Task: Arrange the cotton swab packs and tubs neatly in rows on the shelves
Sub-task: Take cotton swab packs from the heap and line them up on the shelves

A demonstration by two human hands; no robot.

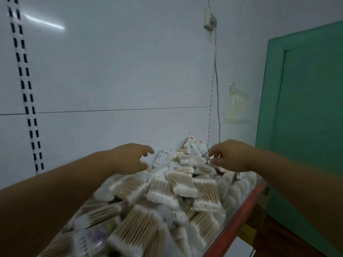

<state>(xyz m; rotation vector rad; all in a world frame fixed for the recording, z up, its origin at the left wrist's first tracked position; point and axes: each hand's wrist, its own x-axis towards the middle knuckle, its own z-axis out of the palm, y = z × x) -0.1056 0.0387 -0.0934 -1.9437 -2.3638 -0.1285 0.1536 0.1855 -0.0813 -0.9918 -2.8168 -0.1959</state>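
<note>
Reaching across a loose heap of cotton swab packs (167, 197), both bare forearms extend to its far side, where it meets the white back panel (111, 71). The heap covers the shelf (239, 217), whose red front edge runs along the heap's right side. The packs lie at mixed angles, overlapping, not in rows. The left hand (130, 158) hovers at the heap's far left corner with fingers curved and thumb held apart from them; nothing sits in its grasp. The right hand (230, 156) is at the heap's far right corner, fingertips bent down onto the topmost packs; motion blur prevents confirming whether it pinches one or only touches. Between the two hands a printed flat pack (161, 157) leans against the panel, and further printed packs (189, 141) stand tilted behind the heap's peak. Left of the heap a slotted upright (27, 101) rises along the panel. Right of the heap stands a green door (306, 108). Above the heap a wall socket (208, 20) feeds a cable (217, 89) hanging downward.
</note>
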